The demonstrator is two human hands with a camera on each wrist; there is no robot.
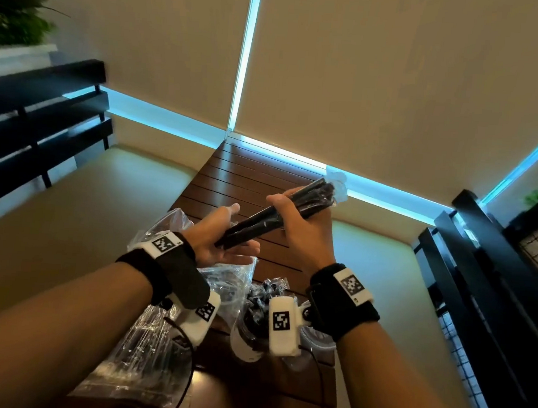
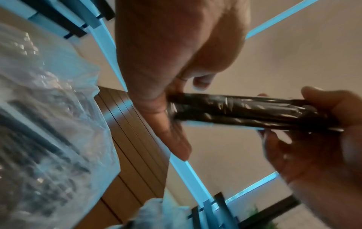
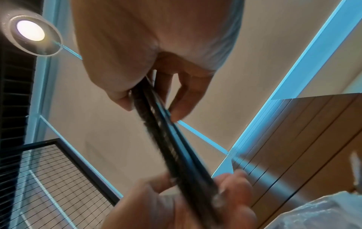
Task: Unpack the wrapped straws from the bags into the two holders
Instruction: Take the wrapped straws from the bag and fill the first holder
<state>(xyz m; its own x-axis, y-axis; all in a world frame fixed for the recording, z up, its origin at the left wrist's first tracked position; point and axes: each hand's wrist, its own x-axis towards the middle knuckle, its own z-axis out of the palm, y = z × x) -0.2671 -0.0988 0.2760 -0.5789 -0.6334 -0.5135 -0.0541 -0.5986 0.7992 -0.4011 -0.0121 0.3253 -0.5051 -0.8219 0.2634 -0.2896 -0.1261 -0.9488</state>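
Note:
My right hand grips a bundle of black wrapped straws around its middle and holds it slanted above the slatted wooden table. The bundle's near end butts against the palm of my left hand, whose fingers are spread and straight. The left wrist view shows the bundle meeting the palm. Clear wrapper ends stick out at the far end. A white holder with black straws in it stands under my wrists, partly hidden. A clear round holder shows beside it.
Clear plastic bags with more straws lie on the table's left near side, with another crumpled bag behind my left wrist. Black slatted benches and a wire-grid panel flank the table. A blind-covered window stands behind.

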